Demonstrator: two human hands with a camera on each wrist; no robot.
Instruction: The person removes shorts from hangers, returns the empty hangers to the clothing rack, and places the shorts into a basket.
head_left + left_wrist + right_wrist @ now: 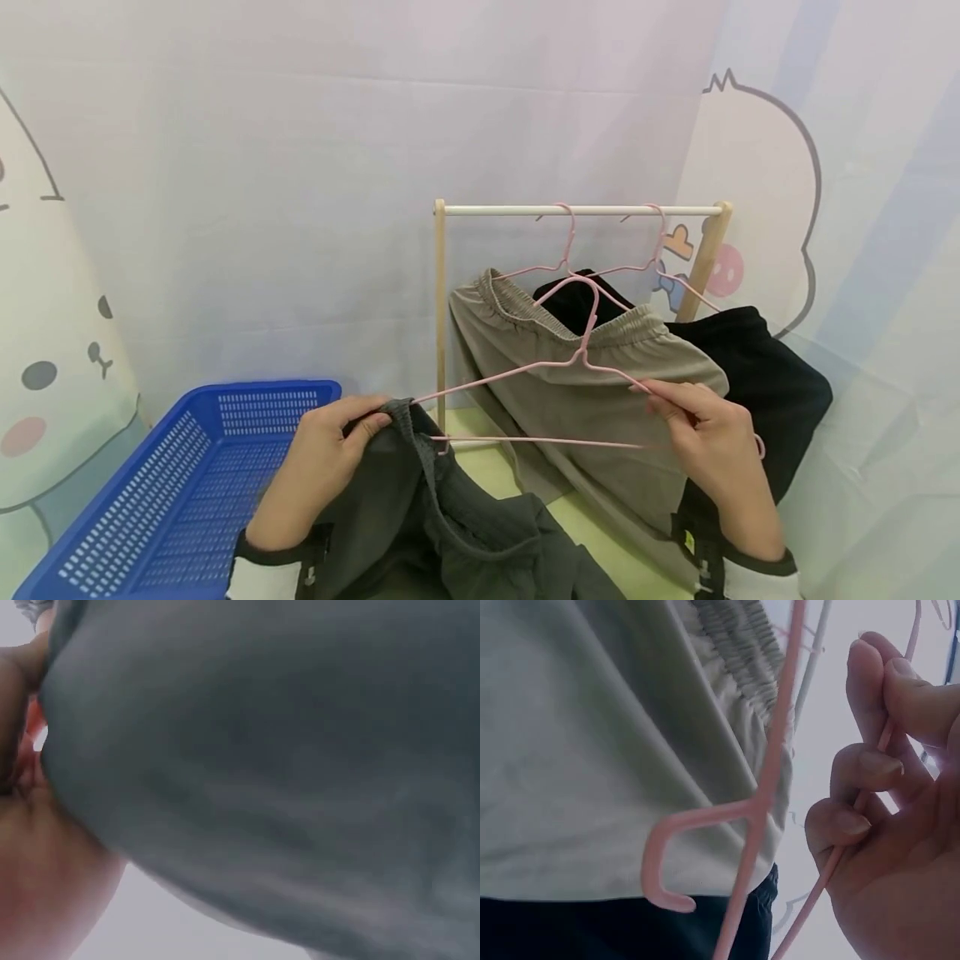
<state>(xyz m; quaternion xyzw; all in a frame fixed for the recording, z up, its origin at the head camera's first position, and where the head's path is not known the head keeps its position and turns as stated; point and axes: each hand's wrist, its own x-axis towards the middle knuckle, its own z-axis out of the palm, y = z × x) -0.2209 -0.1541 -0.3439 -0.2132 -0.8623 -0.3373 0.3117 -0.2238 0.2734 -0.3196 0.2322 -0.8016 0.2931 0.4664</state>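
My left hand pinches the waistband of dark grey trousers, whose cloth fills most of the left wrist view. One end of a pink hanger sits inside that waistband. Fingers of my right hand curl round the hanger's other shoulder; in the right wrist view the same hand grips the pink wire, with a small side hook on the lower bar nearby. The right end of the hanger is outside the trousers. Below, the rest of the trousers hangs down out of view.
A small rack with a white rail stands behind. Beige trousers and a black garment hang from it on pink hangers. At the left lies a blue plastic basket. A pale green surface shows beneath.
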